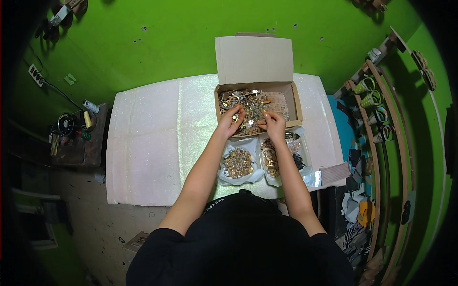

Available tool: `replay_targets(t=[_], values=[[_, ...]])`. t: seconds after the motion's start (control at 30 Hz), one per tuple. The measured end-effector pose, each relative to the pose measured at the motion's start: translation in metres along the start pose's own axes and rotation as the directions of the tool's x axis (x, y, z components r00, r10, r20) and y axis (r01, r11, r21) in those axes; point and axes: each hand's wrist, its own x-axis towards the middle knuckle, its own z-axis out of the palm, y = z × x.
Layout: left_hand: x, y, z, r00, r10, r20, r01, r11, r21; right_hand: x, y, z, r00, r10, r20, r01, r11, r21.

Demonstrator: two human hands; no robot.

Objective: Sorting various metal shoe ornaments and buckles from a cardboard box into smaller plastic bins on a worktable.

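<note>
An open cardboard box, its lid raised against the wall, holds a heap of small shiny metal pieces in gold, silver and brown tones. Over the heap's near left part, my left hand is cupped, fingers curled around a few small metal pieces. To its right, above the box's near edge, my right hand is closed in a pinch; what its fingertips hold is too small to name. Closer to me stand a white plastic-lined tray of mixed small pieces and a compartmented container of buckle-like rings and dark bits, partly hidden by my right forearm.
The table has a pale glittery cover. A grey striped piece lies at its right front corner. On the left, a small dark table bears thread spools. Sandals hang on a wooden rack at right, above piled scraps.
</note>
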Motion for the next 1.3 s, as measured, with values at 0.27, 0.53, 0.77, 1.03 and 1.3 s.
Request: replay_targets(t=[0.27, 0.53, 0.77, 1.03, 1.3], values=[[-0.002, 0.001, 0.001, 1.0, 0.007, -0.009, -0.008, 0.99, -0.143, -0.023, -0.006, -0.051, 0.996, -0.085, 0.007, 0.084, 0.981, -0.175], [-0.004, -0.002, 0.002, 0.999, 0.043, -0.021, -0.046, 0.991, -0.125, -0.051, 0.013, -0.085, 0.999, 0.021, 0.033, -0.007, 0.923, -0.385], [-0.003, -0.002, 0.0, 0.999, 0.041, -0.014, -0.043, 0.988, -0.15, -0.062, 0.021, -0.099, 0.997, -0.03, -0.067, -0.003, 0.89, -0.456], [-0.003, -0.001, 0.002, 0.998, 0.049, -0.036, -0.054, 0.987, -0.151, -0.066, 0.008, -0.099, 0.988, 0.091, 0.123, 0.021, 0.72, -0.694], [-0.001, -0.001, -0.001, 1.0, 0.014, -0.003, -0.014, 0.981, -0.194, -0.071, -0.014, -0.066, 0.972, -0.141, 0.189, 0.234, 0.471, -0.85]])
